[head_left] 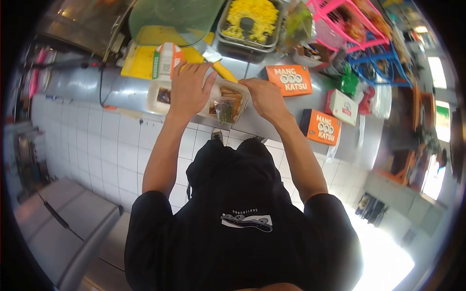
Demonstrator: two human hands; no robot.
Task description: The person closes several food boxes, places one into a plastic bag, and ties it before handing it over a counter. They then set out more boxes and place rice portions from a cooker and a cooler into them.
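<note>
My left hand [188,89] lies flat with fingers spread on a white food container [156,97] that sits on the steel counter [121,92]. Dark food shows in the container's left compartment, fried pieces in its right part. My right hand [263,96] is at the container's right edge, fingers closed, pinching a small clear plastic bag [225,109] with dark contents. A yellow-handled spatula [221,68] lies just beyond the container, between my hands.
Two orange "Mang Katsu" boxes [290,80] [321,127] lie right of my hands. A metal tray of yellow rice [250,19], a yellow board [138,60] with a carton [165,60], and pink and blue racks [361,34] stand behind.
</note>
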